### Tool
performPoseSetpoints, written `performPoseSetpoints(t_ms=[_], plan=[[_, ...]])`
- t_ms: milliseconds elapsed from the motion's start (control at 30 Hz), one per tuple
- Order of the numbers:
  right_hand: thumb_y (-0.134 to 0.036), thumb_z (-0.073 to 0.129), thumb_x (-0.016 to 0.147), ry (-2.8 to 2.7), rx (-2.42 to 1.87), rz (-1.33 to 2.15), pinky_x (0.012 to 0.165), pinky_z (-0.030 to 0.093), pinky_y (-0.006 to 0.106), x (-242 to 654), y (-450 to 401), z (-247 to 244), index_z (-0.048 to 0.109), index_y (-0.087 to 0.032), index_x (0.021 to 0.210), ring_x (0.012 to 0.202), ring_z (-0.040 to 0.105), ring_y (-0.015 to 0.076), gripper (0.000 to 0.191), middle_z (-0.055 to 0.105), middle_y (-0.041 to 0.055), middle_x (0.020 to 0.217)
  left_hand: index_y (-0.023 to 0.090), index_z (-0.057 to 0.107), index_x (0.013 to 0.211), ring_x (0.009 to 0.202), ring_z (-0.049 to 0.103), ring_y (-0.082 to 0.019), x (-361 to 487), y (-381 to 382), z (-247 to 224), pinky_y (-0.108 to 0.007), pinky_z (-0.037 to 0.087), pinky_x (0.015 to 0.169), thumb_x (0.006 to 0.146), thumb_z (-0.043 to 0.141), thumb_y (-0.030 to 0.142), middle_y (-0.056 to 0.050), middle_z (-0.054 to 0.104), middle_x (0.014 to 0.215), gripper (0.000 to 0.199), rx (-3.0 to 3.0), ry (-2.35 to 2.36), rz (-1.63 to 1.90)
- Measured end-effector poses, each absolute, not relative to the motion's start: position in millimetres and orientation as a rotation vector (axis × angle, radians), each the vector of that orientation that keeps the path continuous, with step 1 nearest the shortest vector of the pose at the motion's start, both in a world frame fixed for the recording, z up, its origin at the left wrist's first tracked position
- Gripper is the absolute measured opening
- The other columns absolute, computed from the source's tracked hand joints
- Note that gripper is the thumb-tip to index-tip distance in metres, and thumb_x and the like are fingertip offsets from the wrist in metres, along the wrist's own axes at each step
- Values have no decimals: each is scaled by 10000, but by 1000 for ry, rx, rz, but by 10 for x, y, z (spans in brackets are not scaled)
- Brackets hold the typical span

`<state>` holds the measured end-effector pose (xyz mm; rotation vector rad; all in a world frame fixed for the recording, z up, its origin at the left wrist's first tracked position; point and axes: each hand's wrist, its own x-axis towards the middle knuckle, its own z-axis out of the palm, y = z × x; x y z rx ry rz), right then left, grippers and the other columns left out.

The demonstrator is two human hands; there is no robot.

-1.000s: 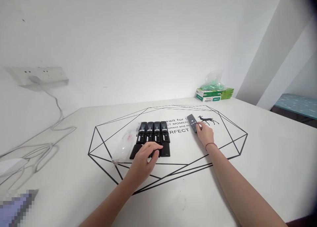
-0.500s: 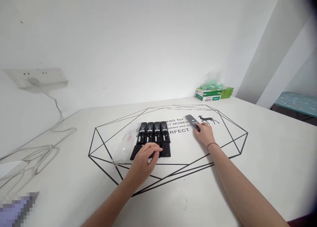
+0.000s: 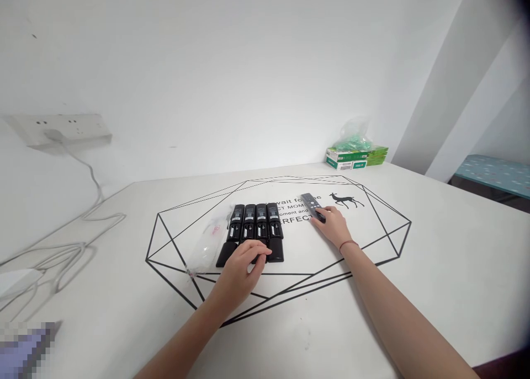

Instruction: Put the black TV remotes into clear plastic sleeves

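A black remote control (image 3: 310,203), buttons up, lies slanted at the table's printed lettering. Its near end is gripped by my right hand (image 3: 332,224), low over the tabletop. Left of it, several black remote controls (image 3: 261,213) lie side by side, backs up, with their battery compartments open. Below them are loose black battery covers (image 3: 276,249) in a row. My left hand (image 3: 244,260) rests over these covers and hides some of them. Its fingers are pressed together, the thumb close to the fingertips, and I see nothing between them.
A clear plastic bag (image 3: 207,246) lies left of the row of remotes. Green-and-white boxes (image 3: 345,157) with a plastic bag on top stand at the back right. White cables (image 3: 70,252) run along the left edge up to a wall socket (image 3: 85,128).
My right hand has moved slightly left with the remote control, closer to the row of remotes. My left hand stays in place over the covers.
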<state>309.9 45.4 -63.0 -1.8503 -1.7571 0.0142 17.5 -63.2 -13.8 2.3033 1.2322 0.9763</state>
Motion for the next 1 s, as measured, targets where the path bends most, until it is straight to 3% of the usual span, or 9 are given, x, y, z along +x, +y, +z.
performPoseSetpoints(t_ms=[200,333,433,567,700,1000], plan=[[-496,532,803,-1765,-1828,5,852,413,411,3084,443,-605,622,-217,1126,1019,521,270,437,543,121,1117,233,602,979,954,547,-152,177,-630,-126,-240,486,692,899,401,257,-51,567,1055,217,2280,1240,957],[-526,529,797,-1791,-1683,-125,908,372,476,2832,272,-424,594,-200,1150,1116,449,317,485,513,141,1201,223,601,974,902,557,-145,162,-608,-144,-249,477,692,896,403,250,-48,584,1013,214,2296,1257,962],[-536,489,823,-2117,-1296,81,938,385,398,2482,30,-282,532,-207,1210,1094,486,247,509,538,105,1203,223,600,985,855,561,-139,144,-579,-168,-249,467,664,892,404,242,-43,594,988,218,2299,1307,961],[-563,621,704,-2397,-1105,204,884,423,410,2106,-216,-262,452,-201,1286,1073,484,277,707,560,108,1176,219,606,970,858,562,-139,132,-556,-180,-260,468,710,881,414,228,-36,603,966,211,2314,1339,974],[-450,628,736,-2382,-1212,140,860,428,414,2041,-234,-311,470,-151,1268,1069,479,287,631,566,142,1125,222,606,967,860,563,-139,138,-552,-182,-265,470,733,879,409,219,-33,607,960,217,2334,1324,969],[-472,695,669,-2466,-1148,399,716,475,324,2211,-277,-162,631,-212,1096,819,578,195,504,574,67,1002,216,610,968,843,563,-147,129,-539,-204,-273,479,713,877,401,213,-47,606,946,228,2343,1288,993]])
